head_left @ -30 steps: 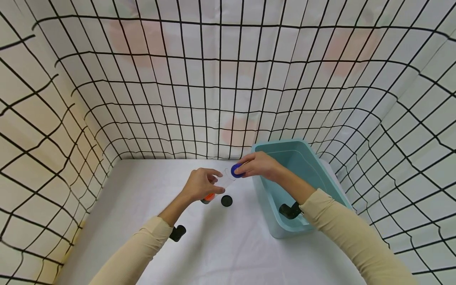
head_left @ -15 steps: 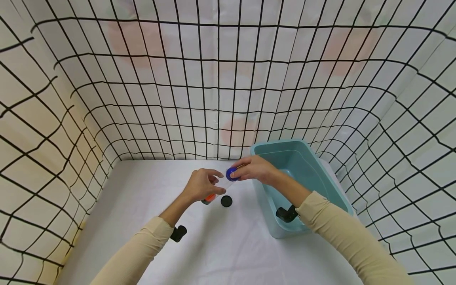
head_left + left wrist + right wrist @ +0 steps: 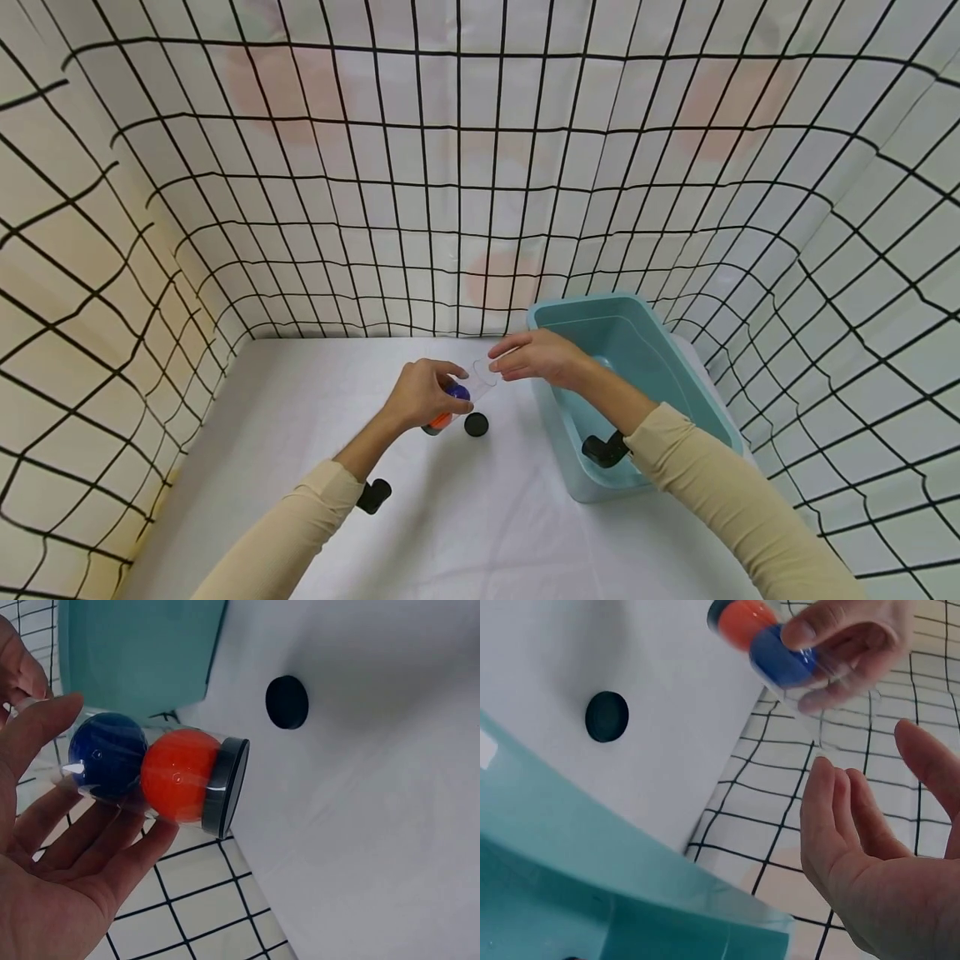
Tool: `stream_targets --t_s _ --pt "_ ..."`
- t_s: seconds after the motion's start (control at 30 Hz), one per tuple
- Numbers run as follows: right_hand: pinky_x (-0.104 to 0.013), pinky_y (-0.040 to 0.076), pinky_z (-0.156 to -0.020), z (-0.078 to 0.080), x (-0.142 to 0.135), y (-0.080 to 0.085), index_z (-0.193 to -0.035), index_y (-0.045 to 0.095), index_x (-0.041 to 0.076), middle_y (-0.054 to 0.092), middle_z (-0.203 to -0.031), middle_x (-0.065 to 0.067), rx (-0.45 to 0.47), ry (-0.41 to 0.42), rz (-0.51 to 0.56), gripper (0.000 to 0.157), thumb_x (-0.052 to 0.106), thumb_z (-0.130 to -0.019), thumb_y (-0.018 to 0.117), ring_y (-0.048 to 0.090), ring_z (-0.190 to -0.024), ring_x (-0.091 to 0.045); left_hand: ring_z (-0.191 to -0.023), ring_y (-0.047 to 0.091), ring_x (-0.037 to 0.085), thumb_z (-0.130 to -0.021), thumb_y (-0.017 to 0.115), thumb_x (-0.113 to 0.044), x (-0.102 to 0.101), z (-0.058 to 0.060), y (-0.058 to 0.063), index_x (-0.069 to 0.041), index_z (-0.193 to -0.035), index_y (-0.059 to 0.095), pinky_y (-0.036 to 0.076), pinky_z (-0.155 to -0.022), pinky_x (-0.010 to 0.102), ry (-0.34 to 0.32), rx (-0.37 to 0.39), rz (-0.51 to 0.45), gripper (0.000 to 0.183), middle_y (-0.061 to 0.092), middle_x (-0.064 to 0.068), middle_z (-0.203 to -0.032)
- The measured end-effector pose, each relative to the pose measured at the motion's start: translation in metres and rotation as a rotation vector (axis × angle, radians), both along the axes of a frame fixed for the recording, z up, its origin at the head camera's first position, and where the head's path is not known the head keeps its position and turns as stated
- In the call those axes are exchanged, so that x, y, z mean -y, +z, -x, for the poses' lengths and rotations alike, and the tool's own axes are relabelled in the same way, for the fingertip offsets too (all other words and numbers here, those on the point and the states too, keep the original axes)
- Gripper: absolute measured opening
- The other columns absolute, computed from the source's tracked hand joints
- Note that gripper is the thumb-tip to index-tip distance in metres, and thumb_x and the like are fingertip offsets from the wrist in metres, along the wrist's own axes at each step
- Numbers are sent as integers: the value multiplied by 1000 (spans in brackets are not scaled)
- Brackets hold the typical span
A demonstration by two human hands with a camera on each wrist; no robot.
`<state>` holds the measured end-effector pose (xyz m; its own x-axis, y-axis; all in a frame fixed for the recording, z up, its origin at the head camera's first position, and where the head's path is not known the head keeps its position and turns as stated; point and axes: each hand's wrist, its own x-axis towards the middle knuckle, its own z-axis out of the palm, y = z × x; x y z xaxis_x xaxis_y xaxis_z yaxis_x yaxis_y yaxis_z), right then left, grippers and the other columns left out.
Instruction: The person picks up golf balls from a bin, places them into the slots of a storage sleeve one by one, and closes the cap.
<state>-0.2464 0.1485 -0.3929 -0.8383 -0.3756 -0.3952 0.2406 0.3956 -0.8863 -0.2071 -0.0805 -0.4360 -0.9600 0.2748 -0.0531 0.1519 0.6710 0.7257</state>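
Observation:
My left hand [image 3: 423, 392] grips a clear plastic tube [image 3: 483, 379], tilted with its open end up to the right. Inside, an orange ball [image 3: 180, 774] sits against the black cap at the tube's lower end. A blue ball [image 3: 109, 754] lies against the orange one. My right hand [image 3: 543, 358] is at the tube's open mouth, holding nothing, its fingertips close to the rim and thumb spread apart in the right wrist view. A loose black cap [image 3: 476, 424] lies on the white table just below the tube.
A teal bin [image 3: 558, 433] stands on the right of the table, under my right forearm. Black netting [image 3: 360, 200] rises at the back and both sides. The black wrist camera [image 3: 373, 496] shows beside my left sleeve.
The blue ball has left my right hand's fingers and slid down the tube to the orange ball. Earlier, my right hand moved slightly left with the ball to the tube's mouth.

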Motion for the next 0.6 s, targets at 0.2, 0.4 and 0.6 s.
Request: stream_targets --t_s 0.2,0.4,0.6 --pt "-42 55 -101 12 -16 5 -132 64 1 61 -140 -18 -10 -4 -5 45 23 -94 72 68 -116 -30 -86 71 22 -74 90 -25 5 -1 1 -13 -112 77 62 -75 36 8 -3 0 42 77 10 -98" --pt "-46 49 -108 28 -46 7 -142 54 -3 55 -145 -22 -4 -88 28 50 20 -99 65 60 -127 -35 -87 71 22 -75 90 -23 9 -1 0 -13 -114 77 62 -75 37 18 7 -6 42 77 11 -100" --pt "-46 46 -111 47 -86 -14 -143 51 -7 49 -150 -25 50 -261 86 47 16 -102 60 58 -130 -34 -87 71 21 -75 90 -23 12 -2 -4 -12 -113 76 62 -74 36 17 6 -17 42 77 11 -99"
